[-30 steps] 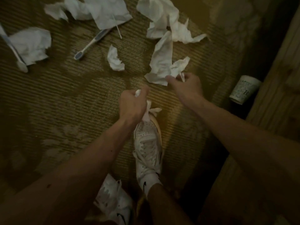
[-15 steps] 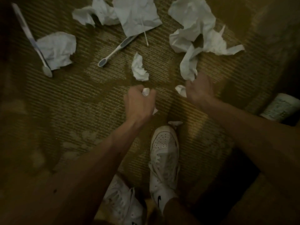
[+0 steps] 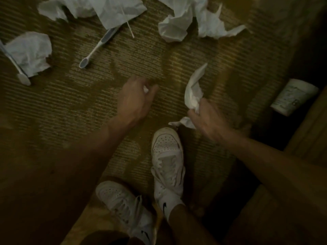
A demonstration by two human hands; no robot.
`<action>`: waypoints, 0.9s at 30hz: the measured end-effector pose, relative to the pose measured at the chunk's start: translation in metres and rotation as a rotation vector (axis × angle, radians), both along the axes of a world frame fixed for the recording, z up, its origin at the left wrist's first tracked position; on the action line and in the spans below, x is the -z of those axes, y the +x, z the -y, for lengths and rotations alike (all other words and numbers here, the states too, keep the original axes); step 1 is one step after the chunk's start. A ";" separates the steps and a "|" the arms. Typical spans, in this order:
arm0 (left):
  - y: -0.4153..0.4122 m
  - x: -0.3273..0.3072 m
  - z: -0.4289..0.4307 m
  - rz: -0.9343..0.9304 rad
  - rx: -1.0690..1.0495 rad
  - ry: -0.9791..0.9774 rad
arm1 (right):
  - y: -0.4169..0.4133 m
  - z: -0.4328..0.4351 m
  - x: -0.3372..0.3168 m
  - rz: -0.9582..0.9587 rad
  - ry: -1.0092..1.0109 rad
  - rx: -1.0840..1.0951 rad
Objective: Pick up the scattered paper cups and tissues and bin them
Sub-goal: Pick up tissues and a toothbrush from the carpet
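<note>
R hand (image 3: pixel 207 119) is clutching a crumpled tissue (image 3: pixel 192 91), one end sticking up, prob. gathering it for the bin. L hand (image 3: pixel 135 101) is curling round a small white wad (image 3: pixel 145 89), mostly hidden by fingers (image 3: pixel 153 88). Paper cup (image 3: pixel 294 97) is lying on its side far R, at carpet (image 3: pixel 106 106) edge. Loose tissues (image 3: pixel 29 52) are lying beyond, topmost cut off; no bin showing.

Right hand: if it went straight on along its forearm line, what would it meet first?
Likely the left hand, up and left of the right hand, with only bare carpet between them. Their relative heights are hard to judge.
</note>
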State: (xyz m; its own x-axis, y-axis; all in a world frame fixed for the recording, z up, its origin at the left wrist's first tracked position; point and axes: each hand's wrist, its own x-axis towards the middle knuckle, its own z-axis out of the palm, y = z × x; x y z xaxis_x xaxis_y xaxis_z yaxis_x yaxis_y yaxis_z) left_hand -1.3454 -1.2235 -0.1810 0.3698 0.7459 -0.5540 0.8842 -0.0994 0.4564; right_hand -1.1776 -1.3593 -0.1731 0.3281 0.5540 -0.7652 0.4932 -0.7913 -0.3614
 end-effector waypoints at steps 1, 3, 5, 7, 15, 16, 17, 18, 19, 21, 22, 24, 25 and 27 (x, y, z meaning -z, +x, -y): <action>-0.001 -0.003 0.009 -0.001 0.026 -0.029 | -0.006 0.008 0.000 -0.037 -0.035 -0.017; -0.003 -0.007 0.026 -0.017 0.038 -0.084 | -0.019 0.019 -0.001 -0.099 -0.023 0.022; -0.004 -0.010 0.040 -0.018 -0.001 -0.165 | -0.034 0.026 0.002 -0.075 -0.013 0.106; -0.003 -0.014 0.052 -0.002 -0.063 -0.223 | -0.046 0.026 0.011 0.004 -0.039 0.161; -0.013 -0.023 0.072 0.133 -0.335 -0.385 | -0.056 0.001 0.024 0.092 -0.086 0.465; -0.015 -0.024 0.073 0.145 -0.348 -0.397 | -0.057 0.001 0.023 0.092 -0.088 0.479; -0.018 -0.024 0.074 0.154 -0.350 -0.403 | -0.059 -0.001 0.023 0.091 -0.102 0.481; -0.022 -0.024 0.075 0.162 -0.342 -0.404 | -0.062 -0.005 0.022 0.106 -0.106 0.469; -0.025 -0.025 0.076 0.170 -0.333 -0.406 | -0.065 -0.011 0.020 0.148 -0.096 0.438; -0.031 -0.030 0.076 0.212 -0.377 -0.444 | -0.072 -0.026 0.011 0.248 -0.028 0.290; -0.031 -0.035 0.073 0.245 -0.441 -0.478 | -0.076 -0.033 0.004 0.285 0.031 0.201; -0.037 -0.055 0.067 0.274 -0.590 -0.509 | -0.089 -0.041 -0.025 0.282 0.132 0.043; -0.042 -0.070 0.064 0.287 -0.658 -0.507 | -0.096 -0.042 -0.042 0.240 0.172 -0.023; -0.055 -0.108 0.059 0.348 -0.786 -0.550 | -0.110 -0.044 -0.087 -0.009 0.199 -0.043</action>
State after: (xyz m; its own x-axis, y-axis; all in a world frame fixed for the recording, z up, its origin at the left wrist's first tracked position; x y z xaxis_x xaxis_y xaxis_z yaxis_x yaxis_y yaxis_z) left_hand -1.4008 -1.2825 -0.0730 0.0908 0.5214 -0.8485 0.4184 0.7532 0.5076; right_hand -1.2874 -1.3158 -0.0859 0.2949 0.7081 -0.6416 0.5213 -0.6819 -0.5131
